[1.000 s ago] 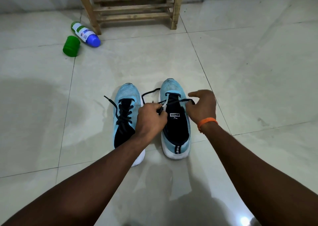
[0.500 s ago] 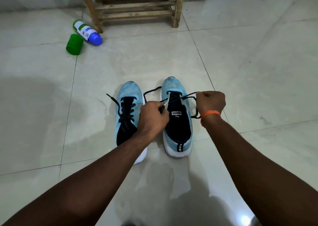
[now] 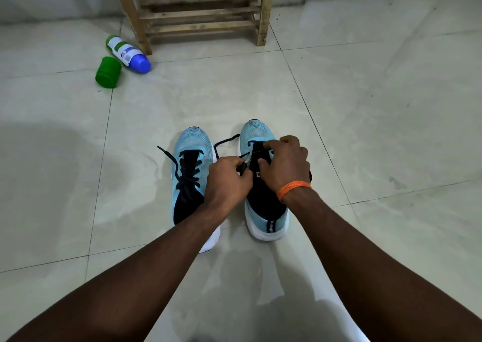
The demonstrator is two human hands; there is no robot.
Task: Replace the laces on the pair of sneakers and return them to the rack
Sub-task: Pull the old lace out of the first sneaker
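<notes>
Sitting on the floor (image 3: pixel 365 107) with two blue sneakers side by side in front, toes toward the wooden rack (image 3: pixel 203 15). Looks nearly done on the left sneaker (image 3: pixel 191 146): laced up, ends loose and not tied. Working on the right sneaker (image 3: pixel 257 133) now. Pinching the end of the black lace (image 3: pixel 227 139) in the left hand (image 3: pixel 227 180), just beside the tongue. Keeping the right hand (image 3: pixel 287 167) very near the left, fingers curled down over the top lace holes; cannot tell if pinching the lace or just holding the shoe.

To do this step well:

Keep a tight pinch close to the lace tip, so no bending. Hold the side with the hole steady. Poke the tip straight into the next hole. Pull gently until snug, not too hard. Keep both lace ends about the same length. Watch for twists and press them flat. Mind the loose loop lying between the two shoes, so no knots or snags. Skip no holes. Save the trip to the rack for after both bows.
</notes>
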